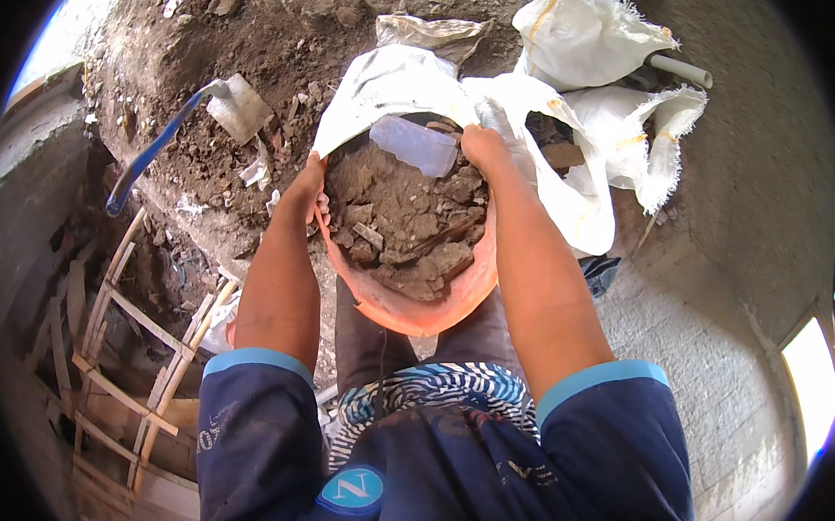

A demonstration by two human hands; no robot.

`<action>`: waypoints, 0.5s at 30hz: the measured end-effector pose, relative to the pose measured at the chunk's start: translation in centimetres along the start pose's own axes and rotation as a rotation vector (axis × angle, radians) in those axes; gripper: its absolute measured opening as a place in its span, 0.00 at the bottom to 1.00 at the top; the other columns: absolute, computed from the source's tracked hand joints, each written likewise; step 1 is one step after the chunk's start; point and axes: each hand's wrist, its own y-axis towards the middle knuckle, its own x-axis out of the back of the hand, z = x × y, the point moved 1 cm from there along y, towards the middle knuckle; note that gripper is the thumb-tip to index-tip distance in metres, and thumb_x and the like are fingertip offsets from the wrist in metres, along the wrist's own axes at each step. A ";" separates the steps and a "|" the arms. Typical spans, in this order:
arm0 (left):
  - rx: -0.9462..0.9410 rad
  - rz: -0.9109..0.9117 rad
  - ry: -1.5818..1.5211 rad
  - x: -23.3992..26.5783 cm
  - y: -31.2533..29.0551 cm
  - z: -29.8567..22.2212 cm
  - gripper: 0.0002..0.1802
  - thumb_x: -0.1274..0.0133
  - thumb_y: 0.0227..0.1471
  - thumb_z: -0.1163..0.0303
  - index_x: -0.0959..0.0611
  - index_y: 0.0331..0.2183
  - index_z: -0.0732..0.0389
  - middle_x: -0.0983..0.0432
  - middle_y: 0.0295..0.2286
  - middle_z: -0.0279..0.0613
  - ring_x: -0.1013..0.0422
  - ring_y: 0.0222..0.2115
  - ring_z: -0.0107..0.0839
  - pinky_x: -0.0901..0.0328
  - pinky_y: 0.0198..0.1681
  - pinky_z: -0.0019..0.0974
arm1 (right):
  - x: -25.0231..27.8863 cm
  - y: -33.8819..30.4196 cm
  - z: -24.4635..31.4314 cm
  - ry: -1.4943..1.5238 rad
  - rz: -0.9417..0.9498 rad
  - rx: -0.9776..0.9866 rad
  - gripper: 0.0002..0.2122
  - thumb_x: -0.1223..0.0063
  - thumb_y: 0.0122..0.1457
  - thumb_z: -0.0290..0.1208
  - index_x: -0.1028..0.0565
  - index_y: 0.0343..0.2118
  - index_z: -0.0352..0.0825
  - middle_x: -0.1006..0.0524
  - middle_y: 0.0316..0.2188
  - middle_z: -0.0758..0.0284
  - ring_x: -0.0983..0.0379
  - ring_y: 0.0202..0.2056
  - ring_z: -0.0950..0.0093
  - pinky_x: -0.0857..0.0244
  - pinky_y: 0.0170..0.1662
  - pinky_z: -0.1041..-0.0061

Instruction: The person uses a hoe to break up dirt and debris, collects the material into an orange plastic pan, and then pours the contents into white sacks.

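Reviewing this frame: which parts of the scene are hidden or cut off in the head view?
- Inside of the white sack: blocked by the orange basin and its rubble.
- Left hand and right hand fingers: curled over the basin rim, so the grip is partly hidden.
- Basin underside: out of sight.
- Blue-handled tool: handle end lost in shadow.
- Wooden ladder: runs off the dark fisheye rim.
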 end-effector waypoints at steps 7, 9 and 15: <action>0.005 0.046 0.095 0.2 -1.7 -1.3 0.35 0.70 0.55 0.31 0.35 0.34 0.58 0.46 0.19 0.36 0.46 0.17 0.33 0.43 0.25 0.46 | 0.2 1.1 -1.4 -0.046 0.123 -0.101 0.24 0.67 0.58 0.36 0.29 0.53 0.30 0.33 0.57 0.53 0.38 0.60 0.58 0.46 0.62 0.65; -0.012 0.060 0.136 1.0 -1.6 -2.1 0.35 0.70 0.55 0.31 0.35 0.36 0.57 0.44 0.21 0.37 0.45 0.17 0.34 0.42 0.25 0.46 | 1.1 0.7 -0.8 -0.086 0.153 -0.108 0.23 0.64 0.57 0.35 0.28 0.52 0.30 0.32 0.56 0.52 0.37 0.59 0.58 0.45 0.61 0.64; -0.081 0.110 0.272 1.1 -0.7 -2.9 0.37 0.68 0.55 0.31 0.34 0.44 0.56 0.38 0.28 0.43 0.40 0.19 0.35 0.40 0.26 0.48 | 2.1 -2.4 -0.3 -0.148 0.173 -0.005 0.20 0.60 0.55 0.34 0.26 0.47 0.29 0.28 0.51 0.51 0.32 0.53 0.57 0.40 0.56 0.62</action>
